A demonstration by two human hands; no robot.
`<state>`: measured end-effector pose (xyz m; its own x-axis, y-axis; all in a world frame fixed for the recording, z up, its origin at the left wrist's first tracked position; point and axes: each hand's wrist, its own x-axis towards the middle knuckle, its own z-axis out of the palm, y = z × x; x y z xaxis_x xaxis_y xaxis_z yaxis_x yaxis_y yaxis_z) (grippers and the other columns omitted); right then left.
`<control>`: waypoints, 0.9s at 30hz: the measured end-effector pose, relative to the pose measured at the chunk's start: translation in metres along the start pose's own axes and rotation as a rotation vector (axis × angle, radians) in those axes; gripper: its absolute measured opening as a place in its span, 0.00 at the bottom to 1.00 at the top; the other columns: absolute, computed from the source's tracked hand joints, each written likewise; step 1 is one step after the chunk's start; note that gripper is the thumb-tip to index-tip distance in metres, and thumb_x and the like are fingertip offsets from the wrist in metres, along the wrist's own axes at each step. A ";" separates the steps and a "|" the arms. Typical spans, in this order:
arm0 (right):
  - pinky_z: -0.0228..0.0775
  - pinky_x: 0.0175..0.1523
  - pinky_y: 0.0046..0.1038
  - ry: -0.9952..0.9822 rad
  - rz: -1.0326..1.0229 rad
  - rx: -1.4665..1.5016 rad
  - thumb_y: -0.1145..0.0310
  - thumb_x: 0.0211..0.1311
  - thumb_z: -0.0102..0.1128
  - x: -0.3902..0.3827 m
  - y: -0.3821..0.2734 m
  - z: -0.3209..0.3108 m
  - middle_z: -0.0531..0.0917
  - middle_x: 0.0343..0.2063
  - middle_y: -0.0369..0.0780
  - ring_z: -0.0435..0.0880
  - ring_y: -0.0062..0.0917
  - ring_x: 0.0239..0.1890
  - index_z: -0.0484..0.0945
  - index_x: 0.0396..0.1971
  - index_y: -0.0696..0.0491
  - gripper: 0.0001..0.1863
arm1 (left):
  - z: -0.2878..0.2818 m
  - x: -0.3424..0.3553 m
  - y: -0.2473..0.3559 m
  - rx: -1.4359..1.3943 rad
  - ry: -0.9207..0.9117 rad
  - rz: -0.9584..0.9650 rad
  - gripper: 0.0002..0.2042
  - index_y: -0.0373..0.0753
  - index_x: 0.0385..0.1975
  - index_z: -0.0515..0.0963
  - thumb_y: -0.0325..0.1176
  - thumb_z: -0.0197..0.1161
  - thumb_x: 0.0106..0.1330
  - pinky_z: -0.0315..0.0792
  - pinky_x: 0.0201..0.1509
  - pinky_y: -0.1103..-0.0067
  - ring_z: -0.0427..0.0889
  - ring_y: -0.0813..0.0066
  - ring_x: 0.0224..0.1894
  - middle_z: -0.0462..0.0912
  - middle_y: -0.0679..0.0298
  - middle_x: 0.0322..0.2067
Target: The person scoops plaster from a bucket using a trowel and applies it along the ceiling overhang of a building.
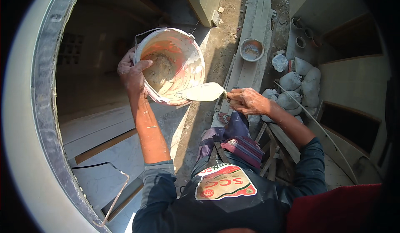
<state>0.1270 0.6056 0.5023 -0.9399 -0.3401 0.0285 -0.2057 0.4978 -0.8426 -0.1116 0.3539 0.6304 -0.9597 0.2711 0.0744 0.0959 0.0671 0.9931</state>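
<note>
My left hand grips the rim of a plaster-smeared bucket, thumb over the inside edge. The bucket is tipped so that its mouth faces me, and a lump of wet grey-brown mortar lies in its bottom. A thin wire handle stands up along the far rim. My right hand is closed round the handle of a trowel. The trowel's pale, mortar-coated blade points left, its tip at the bucket's near rim. Most of the trowel's handle is hidden in my fingers.
Beyond my hands, a small bowl-like bucket stands on long wooden planks. White filled sacks are heaped at the right beside a long thin pole. A bent metal rod sticks out at lower left, near the curved wall edge.
</note>
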 end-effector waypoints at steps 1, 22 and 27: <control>0.70 0.32 0.34 0.041 -0.048 0.127 0.66 0.59 0.65 0.001 -0.003 0.004 0.75 0.30 0.45 0.78 0.35 0.30 0.74 0.52 0.60 0.23 | -0.006 0.001 -0.001 0.015 0.052 -0.063 0.19 0.27 0.38 0.79 0.16 0.60 0.40 0.77 0.49 0.74 0.84 0.67 0.39 0.84 0.52 0.41; 0.71 0.34 0.37 0.320 -0.060 0.007 0.70 0.55 0.69 0.003 -0.011 0.002 0.76 0.31 0.43 0.78 0.39 0.29 0.76 0.43 0.59 0.18 | -0.071 0.019 -0.052 -0.463 0.317 -0.305 0.20 0.27 0.44 0.74 0.18 0.61 0.46 0.71 0.58 0.65 0.80 0.55 0.48 0.80 0.49 0.44; 0.72 0.32 0.36 0.383 -0.036 -0.143 0.69 0.56 0.68 0.011 -0.038 -0.031 0.77 0.34 0.44 0.80 0.41 0.29 0.75 0.46 0.58 0.18 | -0.083 -0.007 -0.053 -0.519 0.327 -0.211 0.23 0.26 0.47 0.73 0.18 0.62 0.46 0.71 0.58 0.66 0.80 0.55 0.49 0.80 0.49 0.46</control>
<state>0.1166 0.6076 0.5513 -0.9593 -0.0512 0.2778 -0.2510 0.6060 -0.7548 -0.1317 0.2687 0.5847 -0.9828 -0.0095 -0.1847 -0.1648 -0.4080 0.8980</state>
